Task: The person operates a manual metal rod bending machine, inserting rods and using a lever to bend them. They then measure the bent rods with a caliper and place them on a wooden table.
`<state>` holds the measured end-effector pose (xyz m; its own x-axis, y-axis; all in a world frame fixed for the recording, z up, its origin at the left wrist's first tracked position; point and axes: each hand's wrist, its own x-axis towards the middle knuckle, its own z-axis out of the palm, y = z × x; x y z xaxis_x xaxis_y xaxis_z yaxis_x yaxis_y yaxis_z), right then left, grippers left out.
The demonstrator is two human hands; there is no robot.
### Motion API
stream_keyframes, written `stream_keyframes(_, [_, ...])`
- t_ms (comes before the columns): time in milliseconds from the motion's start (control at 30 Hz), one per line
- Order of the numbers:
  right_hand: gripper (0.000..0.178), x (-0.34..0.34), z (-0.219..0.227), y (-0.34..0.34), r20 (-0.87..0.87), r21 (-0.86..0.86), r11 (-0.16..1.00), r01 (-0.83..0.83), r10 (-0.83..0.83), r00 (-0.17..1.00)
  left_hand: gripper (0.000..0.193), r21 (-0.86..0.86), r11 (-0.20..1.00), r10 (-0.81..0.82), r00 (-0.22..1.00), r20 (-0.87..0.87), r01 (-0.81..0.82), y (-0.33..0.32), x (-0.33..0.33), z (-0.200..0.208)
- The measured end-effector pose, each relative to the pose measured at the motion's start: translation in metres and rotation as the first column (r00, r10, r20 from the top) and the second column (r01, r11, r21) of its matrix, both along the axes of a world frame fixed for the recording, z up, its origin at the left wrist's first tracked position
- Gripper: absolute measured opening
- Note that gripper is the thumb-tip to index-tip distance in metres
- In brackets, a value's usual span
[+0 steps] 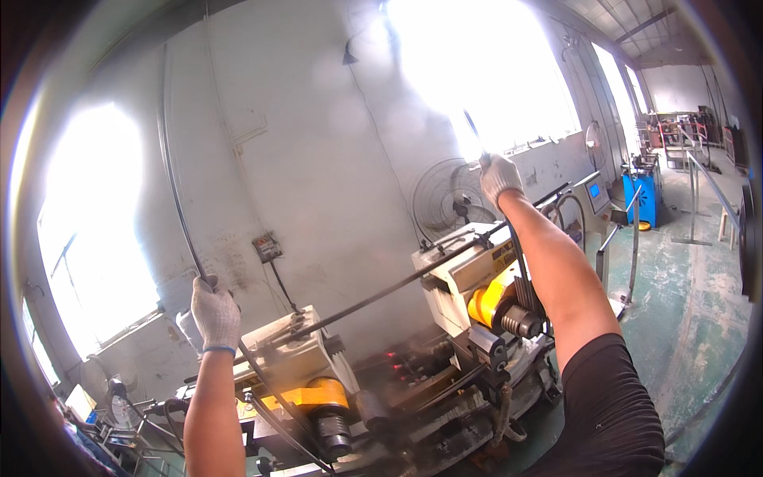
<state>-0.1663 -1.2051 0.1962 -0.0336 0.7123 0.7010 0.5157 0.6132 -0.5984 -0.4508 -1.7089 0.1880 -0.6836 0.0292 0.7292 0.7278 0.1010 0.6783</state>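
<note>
My left hand [214,314], in a white knit glove, is closed around a long thin dark strip [176,191]. The strip rises toward the upper left and runs down past my forearm in front of the machine. Higher up on the right, my right hand [499,176], gloved too, grips another dark strip length [472,126]. It stretches above the fist and continues down behind my forearm. Whether both lengths belong to one bent piece I cannot tell. Below my hands stands a machine with a left yellow head [318,393] and a right yellow head [486,306], each with a ribbed metal spindle.
A dark bar [381,292] crosses between the machine's two white housings. Behind it are a wire-caged fan [457,199] and a pale wall. To the right stand a control panel [594,189] with a blue screen, a blue cabinet [642,197] and metal rails [707,179] on a green floor.
</note>
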Motion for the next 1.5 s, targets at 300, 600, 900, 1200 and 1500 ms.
stream_keyframes(300, [0.032,-0.005,-0.014,0.000,-0.111,0.058,0.998,-0.037,0.043,0.993,0.012,-0.137,0.956,0.232,0.955,-0.186,-0.259,-0.022,-0.021,-0.016])
stream_keyframes(600, [0.030,-0.004,-0.012,0.009,0.095,0.032,0.998,0.060,-0.063,0.994,0.016,-0.228,0.929,0.233,0.941,-0.246,-0.290,-0.027,-0.013,-0.009])
stream_keyframes(900, [0.036,-0.008,-0.013,0.105,0.398,0.303,0.933,0.195,-0.310,0.863,0.031,-0.391,0.911,0.139,0.990,-0.003,-0.129,-0.029,-0.038,0.002])
stream_keyframes(1200, [0.036,0.012,-0.030,0.081,0.370,0.242,0.962,0.124,-0.210,0.905,0.045,-0.466,0.843,0.266,0.961,-0.074,-0.269,-0.046,-0.073,0.003])
stream_keyframes(1500, [0.035,0.027,-0.034,0.072,0.381,0.271,0.955,0.125,-0.226,0.897,0.045,-0.525,0.771,0.347,0.929,-0.130,-0.361,-0.059,-0.095,0.007])
